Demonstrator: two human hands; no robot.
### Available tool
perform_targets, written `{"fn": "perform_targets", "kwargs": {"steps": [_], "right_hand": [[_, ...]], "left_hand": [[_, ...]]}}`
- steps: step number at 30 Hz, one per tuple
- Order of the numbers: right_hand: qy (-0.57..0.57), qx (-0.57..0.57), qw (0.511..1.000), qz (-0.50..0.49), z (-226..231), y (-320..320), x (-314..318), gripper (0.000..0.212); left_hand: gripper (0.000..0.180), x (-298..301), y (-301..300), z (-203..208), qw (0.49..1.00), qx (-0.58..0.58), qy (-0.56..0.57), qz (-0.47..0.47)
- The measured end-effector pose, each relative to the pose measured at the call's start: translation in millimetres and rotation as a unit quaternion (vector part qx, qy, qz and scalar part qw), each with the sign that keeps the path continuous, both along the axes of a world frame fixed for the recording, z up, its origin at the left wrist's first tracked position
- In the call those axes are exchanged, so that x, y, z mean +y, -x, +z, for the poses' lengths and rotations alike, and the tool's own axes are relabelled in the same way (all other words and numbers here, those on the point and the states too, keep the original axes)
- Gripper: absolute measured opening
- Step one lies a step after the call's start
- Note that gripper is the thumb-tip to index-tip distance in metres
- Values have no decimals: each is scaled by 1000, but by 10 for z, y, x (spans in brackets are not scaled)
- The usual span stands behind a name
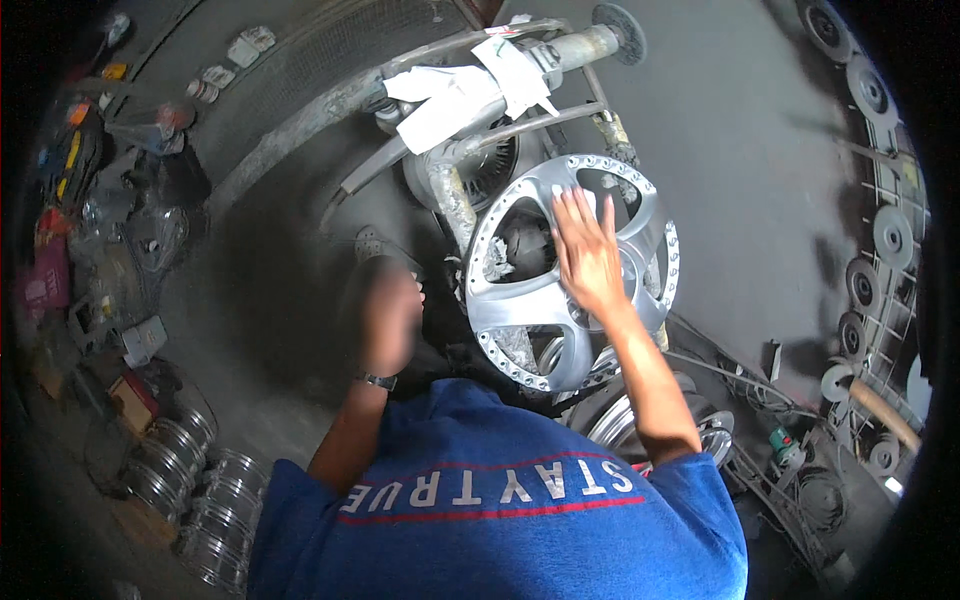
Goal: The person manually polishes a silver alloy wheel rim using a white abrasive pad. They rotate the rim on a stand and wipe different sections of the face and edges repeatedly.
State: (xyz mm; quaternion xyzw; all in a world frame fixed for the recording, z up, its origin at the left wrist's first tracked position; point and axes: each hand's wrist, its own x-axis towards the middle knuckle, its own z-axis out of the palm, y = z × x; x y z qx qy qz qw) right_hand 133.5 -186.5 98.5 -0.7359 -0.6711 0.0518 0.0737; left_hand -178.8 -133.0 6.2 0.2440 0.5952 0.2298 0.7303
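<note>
A silver alloy wheel face (500, 305), with broad spokes and a ring of small holes round its edge, lies tilted in front of me. My right hand (592, 250) rests on it near the hub, fingers stretched out and laid along a spoke. My left hand (393, 315) is to the left of the wheel face, apart from it. That hand is smeared, so its fingers cannot be made out. Beneath and behind the wheel face stands a worn metal machine frame (455, 205) with white sheets (450, 105) draped over it.
A round disc (620, 35) ends the machine's shaft at the top. Several polishing discs (872, 90) hang on a wall rack at the right. Stacked shiny rims (220, 515) stand at the lower left, below bagged clutter (140, 215). A power tool (785, 445) lies at the right.
</note>
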Motion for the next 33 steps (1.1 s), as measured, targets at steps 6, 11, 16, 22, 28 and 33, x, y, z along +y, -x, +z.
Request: {"fn": "perform_targets", "kwargs": {"steps": [6,11,16,22,28,33], "right_hand": [[61,17,989,134,-212,-282,591,43],[118,25,993,15,-148,-628,721,40],[90,71,979,169,-173,-160,720,37],[143,-2,987,67,-123,-704,858,31],[154,41,982,-102,-81,-1402,557,29],[121,60,983,122,-191,-472,878,25]], "left_hand": [[23,9,76,-15,1000,13,3,26],[22,8,100,-26,999,9,7,41],[22,7,117,-10,998,21,12,54],[24,-23,212,-74,998,19,9,58],[25,-29,234,-73,998,34,22,53],[21,-4,138,36,997,36,20,58]]}}
